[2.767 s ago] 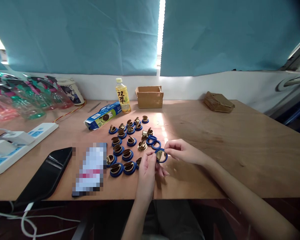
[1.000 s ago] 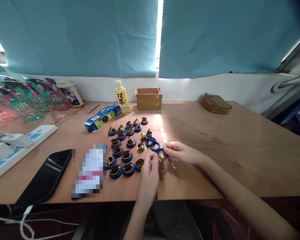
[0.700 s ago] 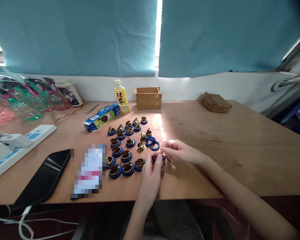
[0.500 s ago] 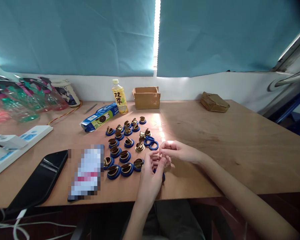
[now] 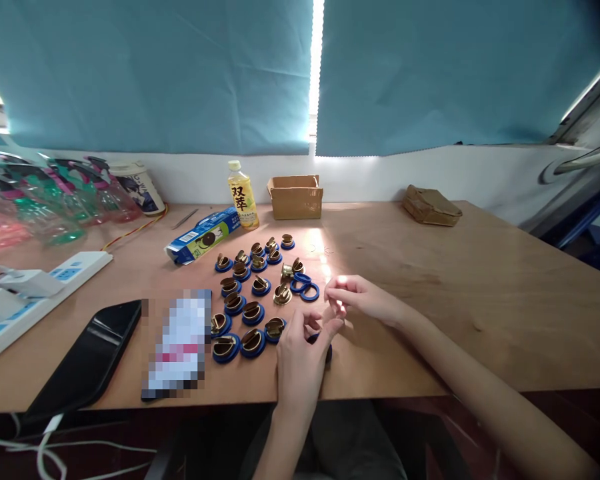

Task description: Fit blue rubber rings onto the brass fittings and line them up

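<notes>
My left hand [image 5: 303, 353] is low over the table near its front edge, fingers curled and the thumb stretched out apart from them. Partly hidden behind its thumb lies a brass fitting with a blue ring [image 5: 329, 353]; whether the hand touches it I cannot tell. Just beyond the left thumb tip, my right hand [image 5: 363, 298] has its thumb and fingers pinched together; anything between them is too small to make out. Loose blue rings [image 5: 310, 292] lie left of the right hand, by a brass fitting without a ring [image 5: 282, 294]. Several blue-ringed brass fittings [image 5: 253, 341] spread to the left.
A blue box [image 5: 203, 235], a yellow drink bottle [image 5: 243, 200] and an open cardboard box [image 5: 296, 202] stand at the back. Left are a black phone [image 5: 87, 353], a blurred-out flat object [image 5: 180, 343], a power strip [image 5: 75, 272] and spray bottles [image 5: 50, 207]. A brown packet [image 5: 433, 205] lies back right.
My hands have drawn slightly apart: the right fingers are a little farther from the left ones, and the left thumb now stretches further right. The view has shifted slightly.
</notes>
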Tool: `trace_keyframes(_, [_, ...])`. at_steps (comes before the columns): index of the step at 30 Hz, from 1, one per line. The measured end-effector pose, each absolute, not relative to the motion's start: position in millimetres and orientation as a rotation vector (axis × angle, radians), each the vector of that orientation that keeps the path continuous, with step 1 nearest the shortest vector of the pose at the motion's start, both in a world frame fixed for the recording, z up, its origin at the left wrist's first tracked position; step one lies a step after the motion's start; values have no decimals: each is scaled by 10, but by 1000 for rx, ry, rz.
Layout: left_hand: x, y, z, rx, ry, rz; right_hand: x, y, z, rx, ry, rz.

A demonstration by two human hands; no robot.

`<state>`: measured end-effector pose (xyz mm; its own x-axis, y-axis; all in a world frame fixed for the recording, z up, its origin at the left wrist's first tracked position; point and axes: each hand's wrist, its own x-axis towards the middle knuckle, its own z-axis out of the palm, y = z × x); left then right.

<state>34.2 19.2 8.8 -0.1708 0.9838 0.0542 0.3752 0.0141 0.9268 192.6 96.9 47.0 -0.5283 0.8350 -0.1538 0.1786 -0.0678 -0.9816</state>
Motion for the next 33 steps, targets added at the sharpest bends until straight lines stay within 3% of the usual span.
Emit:
trace_keyframes(11, [320, 250, 87, 1355, 1684, 1216, 1995, 1117, 397, -1155, -1331, 1300])
trace_keyframes(25, [348, 266, 21, 1183, 1355, 1316, 2015, 1150, 369, -1170, -1214, 1242])
trace_keyframes(33, [346, 232, 29, 1713, 1406, 1161, 2015, 1156, 345, -1176, -1246, 1221])
